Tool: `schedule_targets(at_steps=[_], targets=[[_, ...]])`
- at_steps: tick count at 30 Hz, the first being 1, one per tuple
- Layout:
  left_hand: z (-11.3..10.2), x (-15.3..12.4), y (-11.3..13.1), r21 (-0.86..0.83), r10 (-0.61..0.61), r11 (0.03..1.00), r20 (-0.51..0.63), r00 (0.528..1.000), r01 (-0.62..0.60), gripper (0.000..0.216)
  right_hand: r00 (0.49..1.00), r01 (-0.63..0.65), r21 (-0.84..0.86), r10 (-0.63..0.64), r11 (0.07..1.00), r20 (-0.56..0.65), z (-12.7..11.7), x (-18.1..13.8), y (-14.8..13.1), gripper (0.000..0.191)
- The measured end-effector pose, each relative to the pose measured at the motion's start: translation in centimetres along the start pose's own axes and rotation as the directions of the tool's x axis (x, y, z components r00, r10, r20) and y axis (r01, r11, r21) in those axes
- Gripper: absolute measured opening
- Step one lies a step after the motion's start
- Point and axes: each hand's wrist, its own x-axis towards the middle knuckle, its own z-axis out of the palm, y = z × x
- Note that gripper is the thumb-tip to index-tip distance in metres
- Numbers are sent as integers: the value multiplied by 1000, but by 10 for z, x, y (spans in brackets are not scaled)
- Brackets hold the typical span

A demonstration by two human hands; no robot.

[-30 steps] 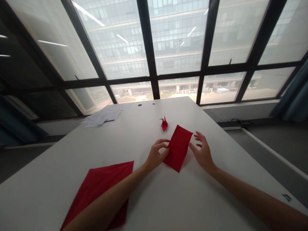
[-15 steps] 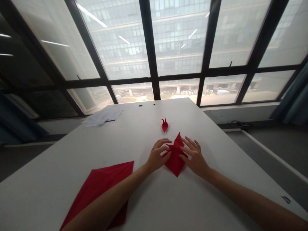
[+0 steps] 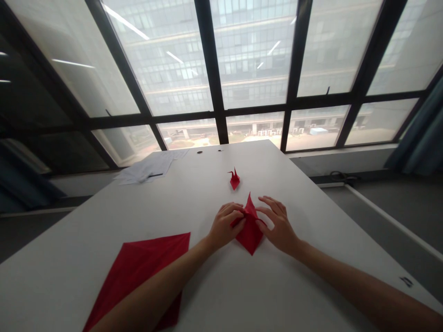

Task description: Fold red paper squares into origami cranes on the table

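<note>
Folded red paper point(image 3: 252, 239), lower centre, long axis running up-frame, between my hands | left grip point(image 3: 224, 225): pinched on its left side | right grip point(image 3: 281, 229): loosely spread, thumb against its right

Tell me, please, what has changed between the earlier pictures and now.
The right hand has moved left onto the small red paper, whose sides are now drawn inward, with a peak at the far end. The left hand stays on it. The paper crane and large red sheet stayed put.
</note>
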Motion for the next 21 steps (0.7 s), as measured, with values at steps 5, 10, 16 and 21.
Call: schedule_targets(at_steps=[5,10,16,21], targets=[[-1,2,4,38,38,998,16,999,-39,8,996,94,-6,-94,996,3,0,1,0,19],[1,1,4,30,77,997,32,997,-78,11,997,71,39,-71,997,-7,1,1,0,16],[-4,1,8,-33,77,997,56,995,-75,12,998,63,77,-61,995,-34,-1,2,-1,15],[-10,0,12,-165,67,985,151,986,-41,26,997,-23,163,34,986,-63,-2,3,5,15]])
